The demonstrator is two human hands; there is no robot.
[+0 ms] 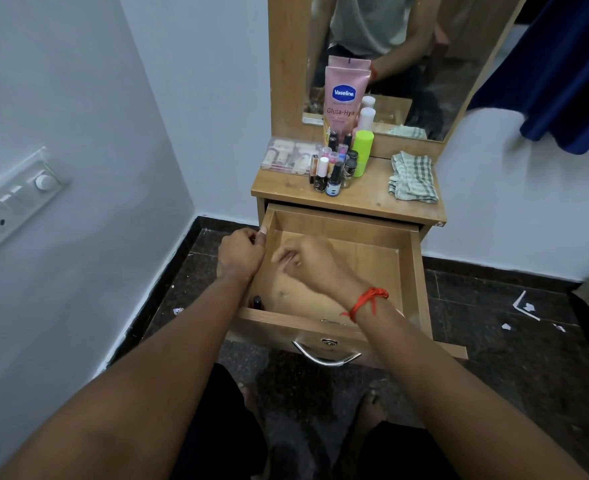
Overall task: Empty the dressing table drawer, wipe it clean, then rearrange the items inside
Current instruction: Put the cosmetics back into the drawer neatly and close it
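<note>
The pulled-out light-wood drawer (pixel 407 271) of the dressing table lies under both hands. A small dark bottle (pixel 257 303) stands in its corner, just behind the left wrist. The left hand (pixel 241 254) is curled against the drawer's left wall with its thumb on the rim; whether it grips the wall cannot be told. The right hand (pixel 307 263) is blurred above the drawer floor, fingers bent, and its hold is unclear. Beyond the hands, on the tabletop, are a cluster of small nail-polish bottles (pixel 334 171) and a folded green-checked cloth (pixel 412 178).

— What sits on the tabletop (pixel 365 202)?
— A case (pixel 288 155) at the left, bottles (pixel 334 169) just beside it, a cloth (pixel 413 178) at the right, a tube (pixel 345 95) behind against the mirror (pixel 424 64).
— And the drawer (pixel 411 271)?
— Out below the top, towards the person; one small bottle (pixel 257 302) in its near left corner.
</note>
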